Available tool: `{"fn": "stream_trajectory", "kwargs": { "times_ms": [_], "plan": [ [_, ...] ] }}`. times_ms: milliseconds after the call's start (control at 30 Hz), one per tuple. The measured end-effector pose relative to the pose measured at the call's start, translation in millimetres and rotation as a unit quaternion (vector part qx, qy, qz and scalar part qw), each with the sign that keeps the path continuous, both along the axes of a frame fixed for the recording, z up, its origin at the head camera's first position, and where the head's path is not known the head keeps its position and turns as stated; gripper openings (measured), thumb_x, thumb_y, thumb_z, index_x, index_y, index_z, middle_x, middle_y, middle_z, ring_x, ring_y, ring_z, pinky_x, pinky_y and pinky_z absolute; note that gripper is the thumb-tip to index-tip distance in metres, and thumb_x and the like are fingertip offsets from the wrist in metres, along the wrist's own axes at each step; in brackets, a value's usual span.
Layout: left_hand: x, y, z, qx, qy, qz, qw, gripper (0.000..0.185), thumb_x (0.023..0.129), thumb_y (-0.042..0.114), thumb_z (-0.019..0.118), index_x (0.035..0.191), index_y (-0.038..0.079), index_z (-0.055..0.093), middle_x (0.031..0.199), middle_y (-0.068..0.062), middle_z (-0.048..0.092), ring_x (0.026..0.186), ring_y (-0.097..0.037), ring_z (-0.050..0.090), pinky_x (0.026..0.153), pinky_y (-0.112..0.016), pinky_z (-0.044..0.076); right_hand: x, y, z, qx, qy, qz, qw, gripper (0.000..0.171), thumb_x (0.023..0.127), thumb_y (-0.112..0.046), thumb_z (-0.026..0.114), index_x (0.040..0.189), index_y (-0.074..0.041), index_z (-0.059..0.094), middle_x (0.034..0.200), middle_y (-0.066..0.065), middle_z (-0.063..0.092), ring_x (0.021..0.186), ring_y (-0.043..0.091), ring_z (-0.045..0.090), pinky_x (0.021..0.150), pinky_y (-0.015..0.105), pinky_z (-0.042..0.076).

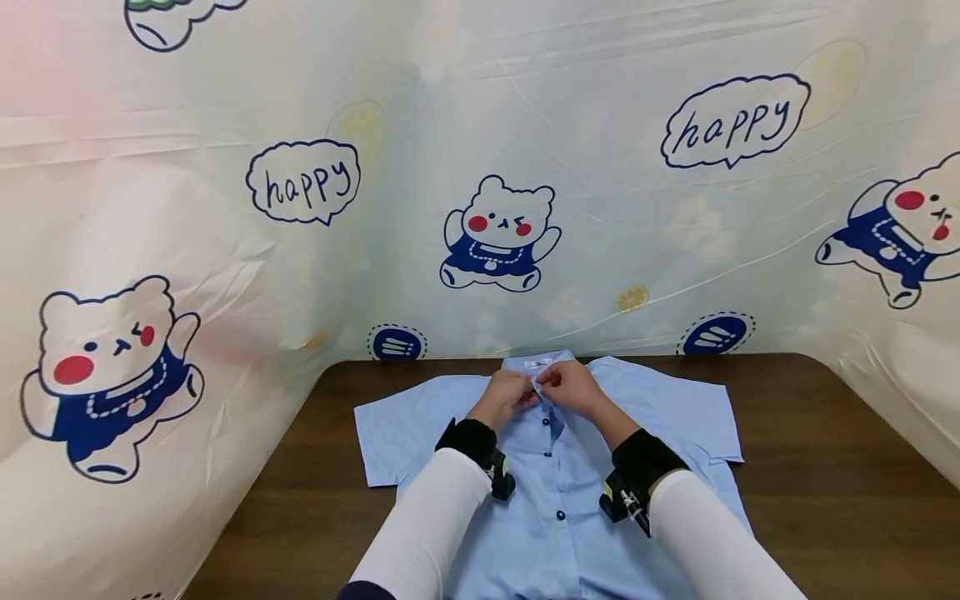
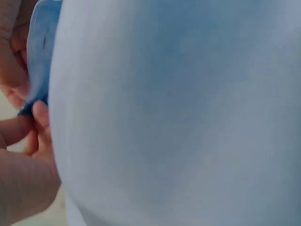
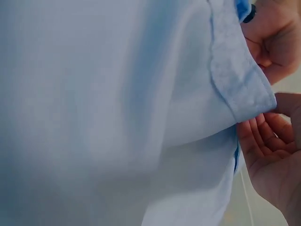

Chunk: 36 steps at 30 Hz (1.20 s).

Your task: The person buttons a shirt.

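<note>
A light blue short-sleeved shirt (image 1: 517, 533) lies front up, its collar (image 1: 542, 362) at the far end. Both hands meet just below the collar. My left hand (image 1: 506, 393) pinches the shirt's front edge there; the left wrist view shows its thumb and fingertips together on the cloth. My right hand (image 1: 574, 388) pinches the opposite front strip, whose buttonhole (image 2: 44, 43) shows in the left wrist view. In the right wrist view, a dark button (image 3: 250, 14) sits beside the left hand. Fingers hide the exact grip on the cloth.
Several dark buttons, one low on the front (image 1: 560, 515), run down the shirt. Brown wooden table (image 1: 285, 500) surface shows on both sides. A printed curtain (image 1: 600, 233) with bears and lettering stands behind and beside it.
</note>
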<state>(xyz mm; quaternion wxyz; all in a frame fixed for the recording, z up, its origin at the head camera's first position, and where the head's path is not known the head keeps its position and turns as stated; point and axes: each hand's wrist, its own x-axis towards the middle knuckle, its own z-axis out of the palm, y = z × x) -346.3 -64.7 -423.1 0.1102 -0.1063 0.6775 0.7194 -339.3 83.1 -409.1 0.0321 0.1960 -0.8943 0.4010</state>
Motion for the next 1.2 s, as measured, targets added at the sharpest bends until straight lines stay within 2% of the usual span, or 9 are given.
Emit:
{"fn": "stream_trajectory", "kwargs": {
  "times_ms": [167, 400, 567, 700, 767, 867, 967, 1067, 1200],
  "plan": [
    [-2.2, -4.5, -2.3, 0.038, -0.020, -0.032, 0.9986, 0.019, 0.097, -0.002, 0.053, 0.114, -0.005, 0.060, 0.081, -0.005, 0.057, 0.069, -0.011, 0.055, 0.067, -0.021, 0.049, -0.9, -2.3, -2.0, -0.019, -0.021, -0.042, 0.999, 0.006, 0.087, -0.005, 0.069, 0.086, 0.001, 0.069, 0.072, 0.004, 0.063, 0.064, 0.013, 0.054, 0.059, 0.026, 0.045],
    [-3.6, -8.3, -1.3, 0.046, -0.027, -0.049, 0.9974, 0.021, 0.099, 0.003, 0.052, 0.119, -0.001, 0.059, 0.082, -0.003, 0.055, 0.069, -0.011, 0.053, 0.064, -0.020, 0.048, -1.2, -5.5, -6.8, -0.029, 0.023, -0.055, 0.998, 0.007, 0.083, -0.005, 0.074, 0.080, -0.002, 0.068, 0.068, 0.003, 0.063, 0.061, 0.012, 0.055, 0.057, 0.026, 0.045],
    [1.3, -7.5, 0.6, 0.018, -0.016, -0.052, 0.9984, 0.012, 0.098, 0.003, 0.055, 0.107, 0.001, 0.063, 0.080, -0.002, 0.057, 0.067, -0.012, 0.053, 0.063, -0.022, 0.048, -0.3, -4.8, -10.1, -0.015, 0.042, -0.048, 0.998, 0.007, 0.082, -0.005, 0.076, 0.079, -0.002, 0.070, 0.068, 0.002, 0.065, 0.063, 0.012, 0.057, 0.058, 0.027, 0.047],
    [6.5, -1.7, 2.9, -0.053, 0.046, -0.043, 0.9966, 0.016, 0.094, 0.007, 0.062, 0.104, -0.003, 0.069, 0.081, -0.003, 0.060, 0.068, -0.011, 0.055, 0.066, -0.024, 0.050, -0.1, -1.2, -10.4, 0.006, 0.068, -0.043, 0.997, 0.005, 0.080, -0.004, 0.076, 0.078, -0.001, 0.072, 0.068, 0.003, 0.066, 0.062, 0.013, 0.058, 0.058, 0.028, 0.047],
    [7.7, 1.2, 3.7, -0.126, 0.093, -0.033, 0.9872, 0.018, 0.091, 0.009, 0.066, 0.100, -0.005, 0.072, 0.079, -0.006, 0.064, 0.065, -0.011, 0.057, 0.064, -0.023, 0.050, -1.0, 0.3, -10.4, 0.015, 0.079, -0.037, 0.996, 0.004, 0.080, -0.003, 0.075, 0.078, -0.001, 0.072, 0.068, 0.003, 0.066, 0.062, 0.013, 0.058, 0.058, 0.029, 0.048],
    [8.1, 4.3, 5.2, -0.242, 0.145, -0.016, 0.9592, 0.013, 0.088, 0.009, 0.069, 0.090, -0.001, 0.077, 0.076, -0.007, 0.068, 0.063, -0.011, 0.057, 0.059, -0.021, 0.048, -2.0, 1.5, -10.1, 0.023, 0.071, -0.031, 0.997, 0.004, 0.080, -0.004, 0.075, 0.078, -0.002, 0.072, 0.068, 0.002, 0.066, 0.062, 0.013, 0.057, 0.058, 0.028, 0.047],
    [8.2, 6.1, 6.0, -0.312, 0.164, -0.011, 0.9359, 0.011, 0.088, 0.010, 0.070, 0.085, 0.003, 0.078, 0.078, -0.005, 0.069, 0.068, -0.012, 0.057, 0.058, -0.022, 0.045, -2.5, 2.2, -10.4, 0.028, 0.056, -0.030, 0.998, 0.005, 0.080, -0.005, 0.075, 0.078, -0.002, 0.071, 0.069, 0.002, 0.065, 0.062, 0.013, 0.057, 0.058, 0.028, 0.048],
    [9.0, 6.5, 6.0, -0.324, 0.161, -0.004, 0.9323, 0.011, 0.089, 0.013, 0.070, 0.084, 0.006, 0.078, 0.082, -0.002, 0.069, 0.077, -0.015, 0.058, 0.062, -0.024, 0.045, -2.6, 2.6, -10.0, 0.024, 0.045, -0.034, 0.998, 0.005, 0.082, -0.005, 0.075, 0.079, -0.002, 0.072, 0.069, 0.002, 0.065, 0.062, 0.012, 0.057, 0.058, 0.028, 0.048],
    [8.5, 5.2, 3.8, -0.299, 0.161, 0.014, 0.9404, 0.010, 0.088, 0.014, 0.072, 0.086, 0.006, 0.077, 0.085, -0.002, 0.068, 0.082, -0.017, 0.060, 0.067, -0.027, 0.048, -2.9, 2.3, -9.3, 0.008, 0.036, -0.042, 0.998, 0.007, 0.083, -0.006, 0.075, 0.081, -0.001, 0.072, 0.069, 0.002, 0.065, 0.062, 0.012, 0.055, 0.058, 0.027, 0.046]
  ]
}}
